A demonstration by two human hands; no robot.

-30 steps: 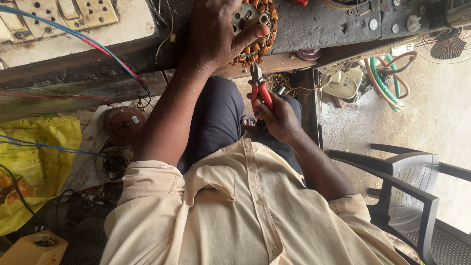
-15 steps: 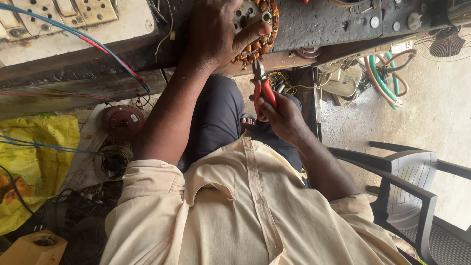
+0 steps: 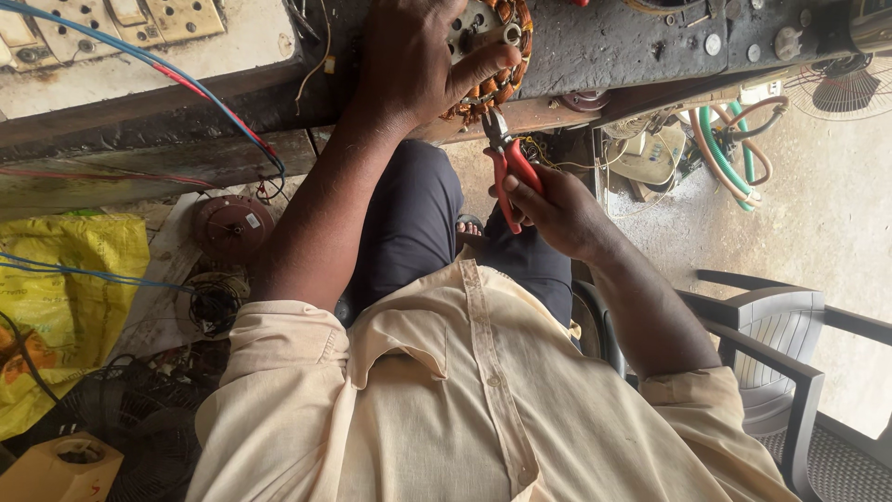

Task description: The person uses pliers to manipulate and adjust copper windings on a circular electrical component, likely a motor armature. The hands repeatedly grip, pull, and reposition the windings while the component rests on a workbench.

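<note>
Our left hand [image 3: 418,65] clamps the stator [image 3: 492,46] flat on the bench [image 3: 632,37], steadying it; our right hand [image 3: 557,209] grips pliers [image 3: 506,163], nose at the windings.

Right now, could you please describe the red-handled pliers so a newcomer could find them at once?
Start at the dark workbench across the top, where the left hand grips a copper-wound motor stator. Just below its edge, the right hand holds the pliers, nose pointing up at the windings. They are the only red-handled tool there.
</note>
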